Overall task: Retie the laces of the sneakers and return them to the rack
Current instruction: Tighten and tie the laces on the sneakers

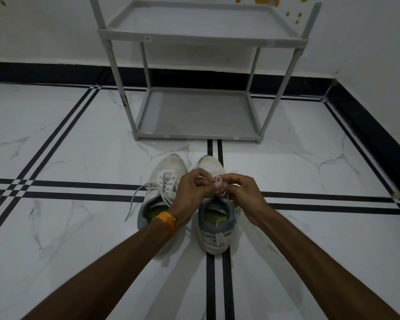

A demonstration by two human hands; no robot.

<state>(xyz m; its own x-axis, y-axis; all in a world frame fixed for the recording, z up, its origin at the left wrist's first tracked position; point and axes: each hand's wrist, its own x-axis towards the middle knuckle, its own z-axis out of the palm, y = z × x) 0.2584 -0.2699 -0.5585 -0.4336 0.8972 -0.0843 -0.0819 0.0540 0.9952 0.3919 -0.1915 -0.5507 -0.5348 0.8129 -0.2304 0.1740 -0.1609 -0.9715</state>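
Observation:
Two white-and-grey sneakers stand side by side on the floor, toes pointing away from me. The left sneaker (165, 179) has loose laces (134, 199) trailing onto the tiles to its left. Over the right sneaker (215, 229), my left hand (189, 192) and my right hand (243, 192) pinch its white lace (218, 182), which forms a small loop between my fingertips. My hands hide that shoe's tongue and eyelets. The grey rack (199, 118) stands just beyond the toes, its two shelves bare.
The floor is white marble tile with black stripes. A white wall with a black skirting runs behind the rack and along the right side. An orange thread band (168, 221) circles my left wrist.

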